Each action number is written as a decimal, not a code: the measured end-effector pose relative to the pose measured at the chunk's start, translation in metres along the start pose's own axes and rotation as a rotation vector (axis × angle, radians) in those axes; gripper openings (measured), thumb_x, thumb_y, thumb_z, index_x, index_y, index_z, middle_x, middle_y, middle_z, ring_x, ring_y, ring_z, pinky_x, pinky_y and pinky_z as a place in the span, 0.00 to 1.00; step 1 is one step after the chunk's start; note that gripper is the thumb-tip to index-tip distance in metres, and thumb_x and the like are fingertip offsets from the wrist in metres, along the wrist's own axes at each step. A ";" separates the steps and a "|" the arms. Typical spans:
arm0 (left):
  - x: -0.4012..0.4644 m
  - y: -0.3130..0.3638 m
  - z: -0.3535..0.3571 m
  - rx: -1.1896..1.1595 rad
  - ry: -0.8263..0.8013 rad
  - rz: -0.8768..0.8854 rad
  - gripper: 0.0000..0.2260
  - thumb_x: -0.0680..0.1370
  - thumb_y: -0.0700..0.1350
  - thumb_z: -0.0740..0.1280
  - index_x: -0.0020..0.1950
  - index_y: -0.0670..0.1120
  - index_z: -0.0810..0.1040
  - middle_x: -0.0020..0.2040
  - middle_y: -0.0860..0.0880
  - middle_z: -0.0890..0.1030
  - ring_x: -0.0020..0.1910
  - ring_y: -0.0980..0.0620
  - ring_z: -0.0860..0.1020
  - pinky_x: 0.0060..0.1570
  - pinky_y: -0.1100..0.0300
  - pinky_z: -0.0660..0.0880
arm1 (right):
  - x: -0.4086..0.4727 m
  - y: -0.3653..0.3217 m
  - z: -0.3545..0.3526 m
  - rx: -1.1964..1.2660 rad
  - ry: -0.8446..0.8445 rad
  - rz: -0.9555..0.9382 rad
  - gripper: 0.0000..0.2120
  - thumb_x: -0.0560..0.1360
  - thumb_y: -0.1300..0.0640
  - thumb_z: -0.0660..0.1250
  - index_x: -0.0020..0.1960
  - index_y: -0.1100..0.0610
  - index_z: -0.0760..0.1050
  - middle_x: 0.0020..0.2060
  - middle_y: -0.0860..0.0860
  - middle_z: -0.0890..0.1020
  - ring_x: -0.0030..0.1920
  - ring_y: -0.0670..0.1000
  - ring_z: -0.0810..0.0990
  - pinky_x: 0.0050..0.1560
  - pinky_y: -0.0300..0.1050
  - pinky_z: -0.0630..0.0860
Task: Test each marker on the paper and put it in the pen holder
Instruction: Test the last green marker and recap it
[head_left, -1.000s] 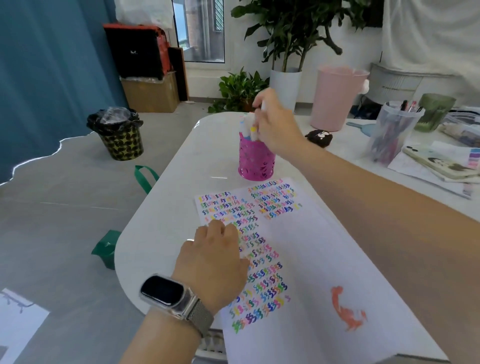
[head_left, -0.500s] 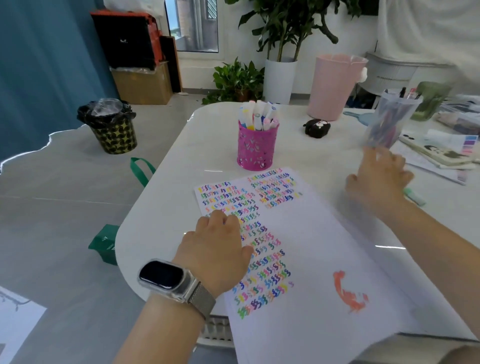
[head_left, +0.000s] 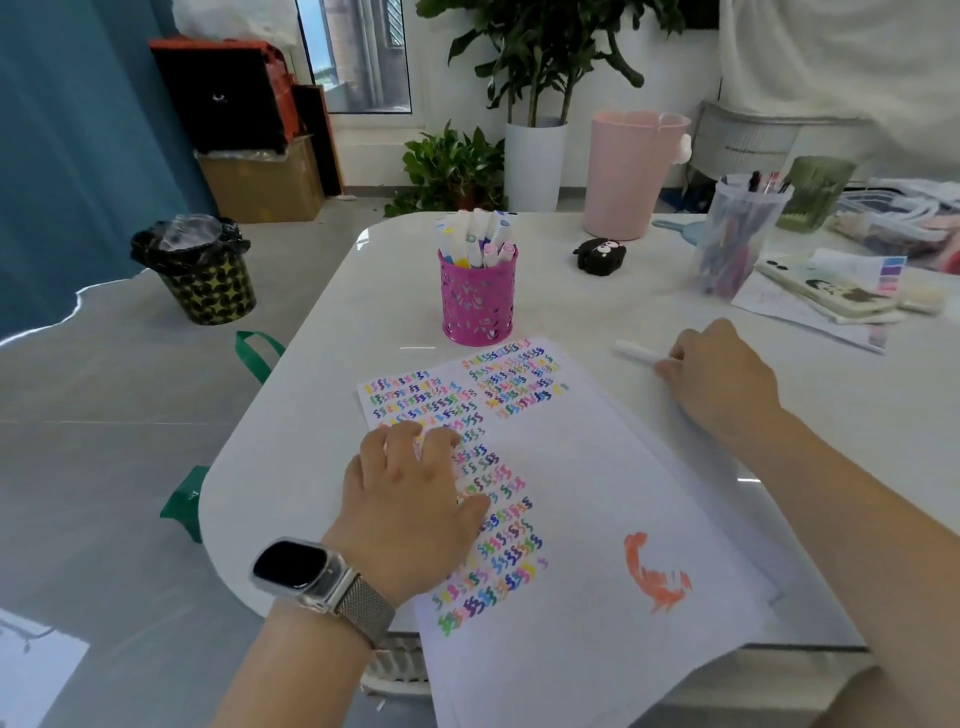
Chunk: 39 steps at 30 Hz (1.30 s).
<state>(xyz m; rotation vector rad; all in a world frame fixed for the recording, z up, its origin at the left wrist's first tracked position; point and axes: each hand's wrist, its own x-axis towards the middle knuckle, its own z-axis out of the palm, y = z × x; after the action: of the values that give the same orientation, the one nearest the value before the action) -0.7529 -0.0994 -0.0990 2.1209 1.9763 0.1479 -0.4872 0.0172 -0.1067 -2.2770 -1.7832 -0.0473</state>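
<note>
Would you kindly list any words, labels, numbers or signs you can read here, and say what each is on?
Paper: rows of coloured squiggles like "§" or "S", test marks, no words.
Orange scribble: a scrawl, no text.
Smartwatch: screen dark.
Markers in the pen holder: printing too small.
Papers at right: too blurred.

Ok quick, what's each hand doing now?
Left hand: open, fingers pressing flat on the white scribbled paper.
Right hand: holding a white capped marker.

Right hand came back from clear cup gripping white marker.
</note>
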 end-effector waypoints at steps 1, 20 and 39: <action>0.002 0.000 0.000 0.015 0.058 0.008 0.25 0.78 0.59 0.56 0.72 0.54 0.54 0.72 0.48 0.52 0.73 0.46 0.48 0.71 0.52 0.53 | -0.005 -0.008 -0.003 0.056 0.008 -0.063 0.13 0.80 0.52 0.60 0.56 0.62 0.73 0.53 0.60 0.71 0.48 0.62 0.75 0.46 0.50 0.71; -0.012 0.064 -0.024 -0.431 0.253 0.388 0.18 0.80 0.56 0.45 0.33 0.51 0.58 0.30 0.51 0.64 0.31 0.50 0.64 0.33 0.56 0.63 | -0.076 -0.094 -0.082 2.151 -0.873 0.437 0.26 0.80 0.52 0.56 0.24 0.52 0.54 0.17 0.47 0.54 0.17 0.47 0.54 0.22 0.34 0.52; -0.020 0.038 -0.026 -0.717 -0.052 0.252 0.13 0.78 0.57 0.56 0.46 0.48 0.71 0.35 0.55 0.73 0.31 0.58 0.71 0.33 0.65 0.70 | -0.085 -0.097 -0.066 2.030 -0.642 0.329 0.24 0.77 0.55 0.58 0.24 0.51 0.54 0.17 0.46 0.53 0.18 0.46 0.52 0.21 0.36 0.49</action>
<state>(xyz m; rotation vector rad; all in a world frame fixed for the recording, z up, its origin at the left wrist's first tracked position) -0.7240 -0.1189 -0.0628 1.8327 1.3246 0.7164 -0.5934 -0.0569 -0.0405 -0.8373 -0.5466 1.7086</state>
